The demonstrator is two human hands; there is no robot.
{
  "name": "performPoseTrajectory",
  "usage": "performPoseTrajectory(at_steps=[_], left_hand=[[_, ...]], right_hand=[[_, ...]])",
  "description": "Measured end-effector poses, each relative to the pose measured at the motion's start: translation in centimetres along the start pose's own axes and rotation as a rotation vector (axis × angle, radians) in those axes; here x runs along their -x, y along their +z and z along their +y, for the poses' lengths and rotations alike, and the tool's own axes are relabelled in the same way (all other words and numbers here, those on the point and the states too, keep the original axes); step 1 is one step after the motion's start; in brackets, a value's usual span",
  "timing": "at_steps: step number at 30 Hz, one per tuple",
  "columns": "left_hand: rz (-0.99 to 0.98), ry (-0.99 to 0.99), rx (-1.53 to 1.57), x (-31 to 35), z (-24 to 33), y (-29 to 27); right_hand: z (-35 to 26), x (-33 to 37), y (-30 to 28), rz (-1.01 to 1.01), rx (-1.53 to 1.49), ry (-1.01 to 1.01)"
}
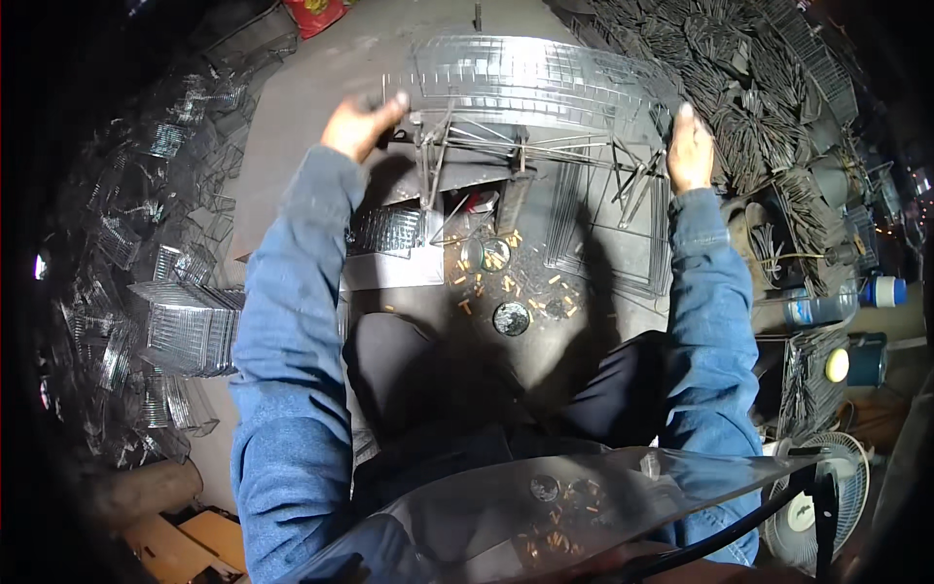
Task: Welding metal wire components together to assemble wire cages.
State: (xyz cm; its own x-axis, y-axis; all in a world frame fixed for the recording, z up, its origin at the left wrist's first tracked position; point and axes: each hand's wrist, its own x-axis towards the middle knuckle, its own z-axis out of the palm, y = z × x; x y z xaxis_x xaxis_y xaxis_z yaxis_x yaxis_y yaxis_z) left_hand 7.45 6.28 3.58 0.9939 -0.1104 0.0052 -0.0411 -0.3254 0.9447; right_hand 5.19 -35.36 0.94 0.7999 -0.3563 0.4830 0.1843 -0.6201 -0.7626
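A long, shiny wire grid panel (525, 73) stretches across the far side of the work surface, curved by the lens. My left hand (362, 127) closes on its left end, thumb on the near side and most fingers hidden. At the other end my right hand (690, 151) grips it, thumb up, with the remaining fingers mostly out of sight. Just nearer than the panel stands a frame of thin metal rods (520, 146), a bench jig by its look. Whether panel and frame touch cannot be made out.
Finished-looking wire racks (190, 326) pile up on the left. Bundled wire rods (739, 117) heap at the right. Cigarette butts and round tins (511, 318) lie between my knees. A plastic bottle (822, 310) and a fan (817, 496) stand right. A clear visor (545, 506) crosses the lower view.
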Motion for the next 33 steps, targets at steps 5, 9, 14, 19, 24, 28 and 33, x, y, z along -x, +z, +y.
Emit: performPoseTrajectory(at_steps=[5,9,14,19,24,28,33], left_hand=[[0.018,0.085,0.17,4.8,-2.0,2.8],[-0.002,0.007,0.065,5.2,0.2,4.4],[0.085,0.224,-0.06,7.4,-0.4,6.0],[-0.063,0.125,0.088,12.3,0.2,5.9],[-0.461,0.179,-0.234,28.5,-7.9,-6.4],[0.051,-0.793,0.094,50.1,-24.6,-12.2],[0.107,-1.158,-0.247,66.6,-44.2,-3.6]], right_hand=[[0.9,2.5,-0.5,0.024,0.091,-0.004],[2.7,0.0,-2.8,-0.058,0.418,-0.025],[-4.5,7.3,-0.3,0.071,0.089,-0.024],[-7.5,15.5,4.9,-0.478,0.045,-0.151],[-7.0,16.4,4.9,-0.383,0.363,-0.333],[-3.6,14.7,3.8,-0.408,0.429,-0.389],[0.7,10.7,1.1,-0.404,0.523,-0.219]])
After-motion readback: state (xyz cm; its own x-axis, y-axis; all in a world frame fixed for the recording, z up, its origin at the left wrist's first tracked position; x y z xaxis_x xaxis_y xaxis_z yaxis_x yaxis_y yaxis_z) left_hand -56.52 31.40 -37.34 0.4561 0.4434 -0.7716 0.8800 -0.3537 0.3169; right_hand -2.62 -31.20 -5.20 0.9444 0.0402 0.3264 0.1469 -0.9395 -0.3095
